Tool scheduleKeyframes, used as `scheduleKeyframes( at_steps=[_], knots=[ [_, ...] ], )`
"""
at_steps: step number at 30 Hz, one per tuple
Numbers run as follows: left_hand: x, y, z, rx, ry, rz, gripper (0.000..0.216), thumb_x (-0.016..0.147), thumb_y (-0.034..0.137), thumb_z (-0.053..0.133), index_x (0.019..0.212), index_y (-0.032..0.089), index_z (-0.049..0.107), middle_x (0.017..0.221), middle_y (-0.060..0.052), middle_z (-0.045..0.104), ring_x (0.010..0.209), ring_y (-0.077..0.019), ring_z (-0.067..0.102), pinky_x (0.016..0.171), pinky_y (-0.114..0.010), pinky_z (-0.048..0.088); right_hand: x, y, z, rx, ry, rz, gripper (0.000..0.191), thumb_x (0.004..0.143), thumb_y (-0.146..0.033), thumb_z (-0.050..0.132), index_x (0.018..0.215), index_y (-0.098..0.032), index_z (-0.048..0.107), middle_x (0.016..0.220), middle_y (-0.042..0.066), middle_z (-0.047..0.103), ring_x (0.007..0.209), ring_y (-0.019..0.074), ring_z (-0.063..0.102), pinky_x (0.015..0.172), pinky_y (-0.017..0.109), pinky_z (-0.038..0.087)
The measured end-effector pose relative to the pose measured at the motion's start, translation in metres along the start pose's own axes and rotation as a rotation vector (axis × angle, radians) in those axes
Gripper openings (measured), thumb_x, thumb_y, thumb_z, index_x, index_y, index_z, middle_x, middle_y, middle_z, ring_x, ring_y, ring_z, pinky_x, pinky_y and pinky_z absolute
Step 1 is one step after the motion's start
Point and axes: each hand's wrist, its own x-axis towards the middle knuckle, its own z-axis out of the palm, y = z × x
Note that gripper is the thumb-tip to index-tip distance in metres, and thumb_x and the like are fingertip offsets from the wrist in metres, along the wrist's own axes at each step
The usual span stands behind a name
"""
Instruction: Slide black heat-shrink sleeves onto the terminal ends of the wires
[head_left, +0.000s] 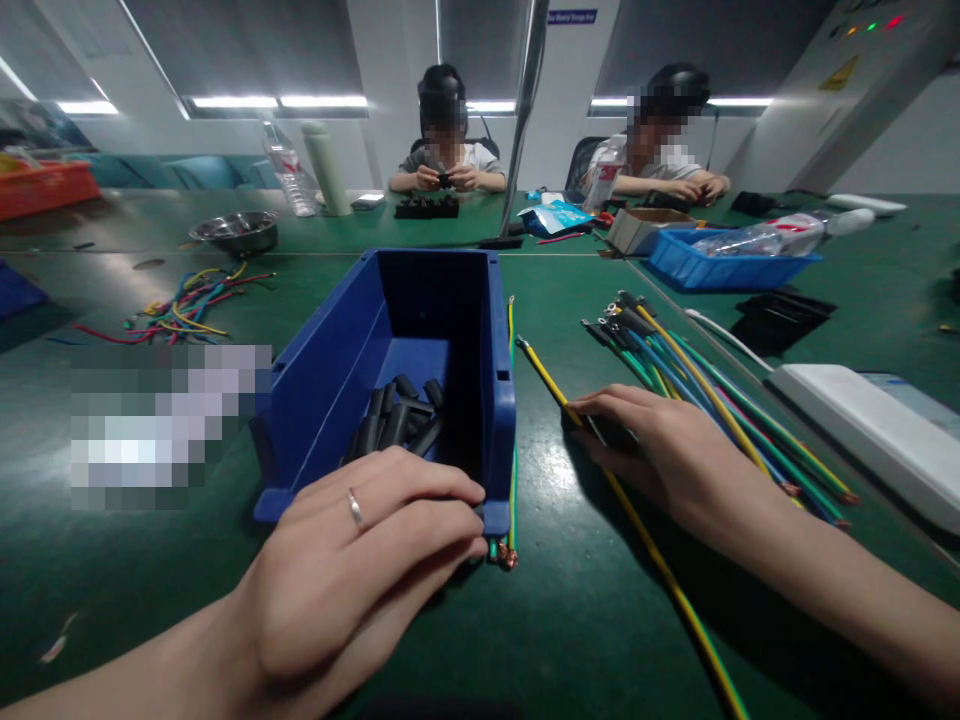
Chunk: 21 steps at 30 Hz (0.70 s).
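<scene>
My left hand [367, 570] lies across the front of a blue plastic bin [315, 400], its fingers curled and pressed together near the front right corner. The thumb is hidden, and I cannot make out what those fingers hold, if anything. Several short black sleeves [392, 425] lie inside the bin. To the right, my right hand [652, 445] is closed around a yellow-green wire [660, 570] whose far end carries a ring terminal. Beside the bin's right wall run more yellow-green wires [512, 556] with bare copper ends, close to my left fingertips.
A bundle of coloured wires [712, 400] lies right of my right hand, beside a white device [870, 430]. Loose wires [184, 305] and a metal bowl [238, 235] are at the left. Two people sit across the table; a blue tray [735, 275] holds a bottle.
</scene>
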Motion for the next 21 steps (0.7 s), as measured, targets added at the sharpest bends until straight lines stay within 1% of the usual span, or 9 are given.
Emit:
scheduleKeyframes(
  at_steps=[3, 6, 9, 12, 14, 16, 17, 19, 21],
  knots=[
    [0.0025, 0.002, -0.0007, -0.015, 0.039, -0.028, 0.012, 0.109, 0.015, 0.062, 0.107, 0.023, 0.071, 0.105, 0.001, 0.079, 0.088, -0.0069, 0.076, 0.084, -0.013, 0.059, 0.0003, 0.0026, -0.0029, -0.005, -0.019, 0.096, 0.017, 0.091, -0.011, 0.061, 0.093, -0.019, 0.075, 0.082, 0.003, 0.076, 0.065, 0.0165, 0.071, 0.057, 0.026, 0.052],
    [0.0049, 0.003, -0.0036, -0.002, 0.023, -0.032, 0.014, 0.109, 0.014, 0.062, 0.104, 0.023, 0.072, 0.104, 0.002, 0.08, 0.085, -0.006, 0.076, 0.083, -0.013, 0.059, -0.0017, 0.0059, -0.0012, -0.01, -0.006, 0.173, 0.014, 0.088, -0.013, 0.06, 0.085, -0.02, 0.072, 0.075, 0.002, 0.074, 0.061, 0.0163, 0.069, 0.053, 0.025, 0.047],
    [0.0065, 0.0031, -0.0072, 0.016, -0.023, -0.013, 0.018, 0.109, 0.013, 0.059, 0.106, 0.025, 0.073, 0.107, 0.001, 0.08, 0.086, -0.0089, 0.077, 0.082, -0.018, 0.06, -0.0049, 0.0059, 0.0007, -0.011, -0.008, 0.184, 0.008, 0.089, -0.02, 0.06, 0.085, -0.021, 0.068, 0.074, 0.002, 0.072, 0.059, 0.0158, 0.064, 0.054, 0.026, 0.042],
    [0.0056, 0.0027, -0.0078, 0.033, -0.051, -0.004, 0.021, 0.109, 0.011, 0.056, 0.11, 0.025, 0.072, 0.11, 0.0, 0.08, 0.091, -0.0096, 0.077, 0.083, -0.018, 0.06, -0.0074, 0.0042, -0.0003, 0.0, -0.044, 0.166, 0.01, 0.09, -0.024, 0.058, 0.09, -0.021, 0.067, 0.074, 0.002, 0.07, 0.058, 0.0147, 0.058, 0.055, 0.028, 0.038],
    [0.0041, 0.0017, -0.0057, 0.03, -0.033, -0.021, 0.021, 0.109, 0.011, 0.057, 0.108, 0.025, 0.073, 0.109, 0.0, 0.08, 0.091, -0.0098, 0.077, 0.084, -0.019, 0.06, -0.0077, 0.003, -0.0015, 0.001, -0.073, 0.172, 0.008, 0.087, -0.023, 0.058, 0.085, -0.022, 0.065, 0.068, 0.001, 0.066, 0.054, 0.0138, 0.053, 0.052, 0.028, 0.034],
    [0.0032, 0.0, -0.003, -0.002, 0.016, -0.018, 0.021, 0.109, 0.012, 0.057, 0.105, 0.024, 0.074, 0.106, -0.001, 0.081, 0.088, -0.011, 0.077, 0.081, -0.02, 0.06, -0.0063, 0.002, -0.0023, -0.002, -0.089, 0.191, 0.005, 0.081, -0.019, 0.059, 0.078, -0.022, 0.062, 0.064, 0.0, 0.063, 0.05, 0.0133, 0.049, 0.05, 0.028, 0.031],
    [0.0034, -0.0008, -0.002, -0.029, 0.049, 0.003, 0.022, 0.109, 0.012, 0.056, 0.103, 0.024, 0.074, 0.104, -0.002, 0.081, 0.086, -0.0114, 0.076, 0.078, -0.02, 0.06, -0.0052, 0.0017, -0.0026, -0.001, -0.092, 0.201, 0.005, 0.079, -0.018, 0.059, 0.075, -0.022, 0.06, 0.063, 0.0, 0.062, 0.05, 0.0134, 0.049, 0.049, 0.028, 0.031],
    [0.0052, -0.0018, -0.0015, -0.071, 0.049, 0.015, 0.022, 0.107, 0.01, 0.057, 0.101, 0.023, 0.074, 0.102, -0.003, 0.081, 0.084, -0.0119, 0.077, 0.075, -0.019, 0.06, -0.0026, 0.0017, -0.0042, 0.011, -0.086, 0.216, 0.004, 0.077, -0.018, 0.06, 0.076, -0.022, 0.06, 0.067, 0.001, 0.065, 0.053, 0.0148, 0.054, 0.049, 0.028, 0.037],
    [0.0077, -0.0013, -0.0029, -0.12, 0.024, -0.007, 0.021, 0.105, 0.008, 0.06, 0.098, 0.022, 0.074, 0.1, -0.003, 0.081, 0.084, -0.0121, 0.078, 0.074, -0.018, 0.061, -0.0008, 0.0023, -0.0091, 0.049, -0.075, 0.223, 0.006, 0.082, -0.023, 0.06, 0.086, -0.022, 0.064, 0.076, 0.005, 0.07, 0.06, 0.0173, 0.063, 0.052, 0.029, 0.047]
  ],
)
